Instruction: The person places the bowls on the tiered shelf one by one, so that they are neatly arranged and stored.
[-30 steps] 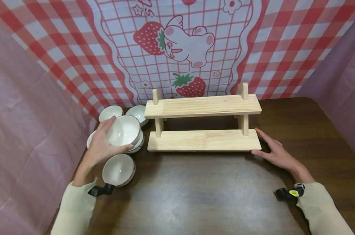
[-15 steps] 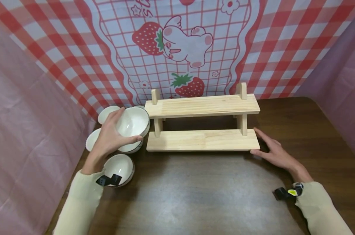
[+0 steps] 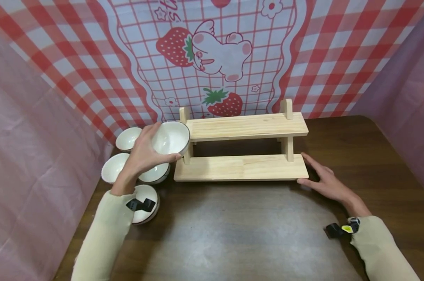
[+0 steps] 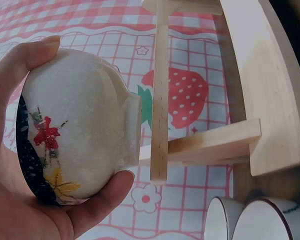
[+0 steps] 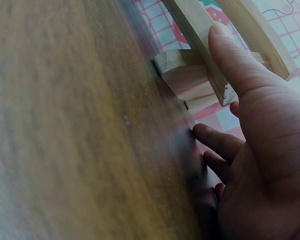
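My left hand (image 3: 143, 154) holds a white bowl (image 3: 173, 138) by its side, thumb toward the front and fingers at the back. Tilted in the grasp, the bowl overlaps the left end of the two-tier wooden shelf (image 3: 241, 168) in the head view; whether they touch I cannot tell. In the left wrist view the bowl (image 4: 85, 115) shows red and yellow flowers, a dark blue band near its rim and a foot facing the shelf. My right hand (image 3: 325, 183) grips the right end of the lower board, thumb on its front edge, with the other fingers partly hidden.
Several more white bowls stand left of the shelf, among them a back bowl (image 3: 128, 138), a left bowl (image 3: 113, 168) and a front bowl (image 3: 146, 214). Behind hangs a red checked cloth (image 3: 226, 58); pink curtains (image 3: 29, 156) flank the brown table (image 3: 233, 234).
My left hand has carried the bowl right and slightly back, from above the other bowls to the shelf's left end. The right hand stays at the shelf's right end.
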Demonstrator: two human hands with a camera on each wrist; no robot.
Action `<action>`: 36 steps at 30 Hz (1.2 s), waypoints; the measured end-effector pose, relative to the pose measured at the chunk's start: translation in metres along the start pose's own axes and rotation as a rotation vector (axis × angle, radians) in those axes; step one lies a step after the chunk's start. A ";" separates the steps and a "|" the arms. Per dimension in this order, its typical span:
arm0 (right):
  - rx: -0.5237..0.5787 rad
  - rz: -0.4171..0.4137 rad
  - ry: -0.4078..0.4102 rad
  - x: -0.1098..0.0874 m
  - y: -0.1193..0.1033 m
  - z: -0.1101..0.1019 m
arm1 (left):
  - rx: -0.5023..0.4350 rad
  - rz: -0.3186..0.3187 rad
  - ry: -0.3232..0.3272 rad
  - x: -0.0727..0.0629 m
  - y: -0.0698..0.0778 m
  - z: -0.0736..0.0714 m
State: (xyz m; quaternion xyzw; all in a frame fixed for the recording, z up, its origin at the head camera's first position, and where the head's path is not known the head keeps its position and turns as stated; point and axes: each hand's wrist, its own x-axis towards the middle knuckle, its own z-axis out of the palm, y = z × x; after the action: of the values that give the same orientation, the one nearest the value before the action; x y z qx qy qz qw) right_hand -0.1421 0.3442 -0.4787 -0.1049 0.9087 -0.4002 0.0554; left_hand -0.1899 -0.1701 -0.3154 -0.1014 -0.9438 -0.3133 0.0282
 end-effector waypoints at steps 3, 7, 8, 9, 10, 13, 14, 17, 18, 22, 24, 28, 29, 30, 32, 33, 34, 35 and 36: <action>-0.005 0.003 -0.001 0.000 0.001 0.000 | -0.017 -0.002 -0.007 0.006 0.004 0.002; -0.016 0.012 -0.006 0.000 0.001 -0.001 | -0.038 -0.014 -0.020 0.012 0.009 0.005; -0.017 0.016 -0.010 -0.001 0.000 -0.002 | -0.039 -0.016 -0.021 0.014 0.010 0.005; -0.017 0.018 -0.010 -0.001 0.000 -0.002 | -0.041 -0.015 -0.019 0.015 0.011 0.006; -0.019 0.016 -0.010 -0.001 0.000 -0.002 | -0.040 -0.012 -0.016 0.016 0.012 0.007; -0.020 0.014 -0.011 -0.001 -0.001 -0.003 | -0.035 -0.013 -0.009 0.020 0.015 0.008; -0.022 0.011 -0.007 -0.001 -0.001 -0.003 | -0.033 -0.013 -0.008 0.021 0.016 0.008; -0.023 0.011 -0.001 -0.001 0.000 -0.002 | -0.026 -0.016 -0.012 0.025 0.019 0.010; -0.023 0.010 0.004 -0.001 0.000 -0.002 | -0.025 -0.015 -0.013 0.026 0.020 0.010; -0.020 0.003 0.013 -0.001 0.000 -0.001 | -0.032 0.008 -0.020 0.033 0.025 0.014; -0.020 -0.006 0.018 -0.001 0.000 -0.001 | -0.036 0.018 -0.017 0.036 0.027 0.016; -0.018 -0.008 0.014 -0.001 -0.001 -0.001 | -0.030 0.022 -0.012 0.043 0.033 0.019; -0.015 -0.002 0.010 -0.001 -0.001 -0.001 | -0.033 0.025 -0.013 0.044 0.034 0.020; -0.013 0.002 0.007 -0.001 -0.001 -0.002 | -0.035 0.029 -0.015 0.045 0.036 0.021; -0.009 0.009 0.003 -0.002 -0.001 -0.002 | -0.050 0.041 -0.020 0.048 0.039 0.023; -0.009 0.011 0.001 -0.002 -0.001 -0.002 | -0.059 0.048 -0.023 0.050 0.041 0.024; -0.009 0.013 0.001 -0.002 -0.001 -0.002 | -0.071 0.053 -0.025 0.051 0.043 0.026; -0.008 0.014 0.001 -0.002 -0.001 -0.002 | -0.083 0.057 -0.028 0.052 0.045 0.027; -0.009 0.015 0.001 -0.002 -0.001 -0.002 | -0.090 0.061 -0.031 0.053 0.047 0.028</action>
State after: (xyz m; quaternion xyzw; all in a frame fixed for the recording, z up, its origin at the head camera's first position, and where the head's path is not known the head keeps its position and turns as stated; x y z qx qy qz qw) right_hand -0.1401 0.3455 -0.4768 -0.0981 0.9112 -0.3959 0.0577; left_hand -0.2317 -0.1071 -0.3043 -0.1359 -0.9257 -0.3526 0.0188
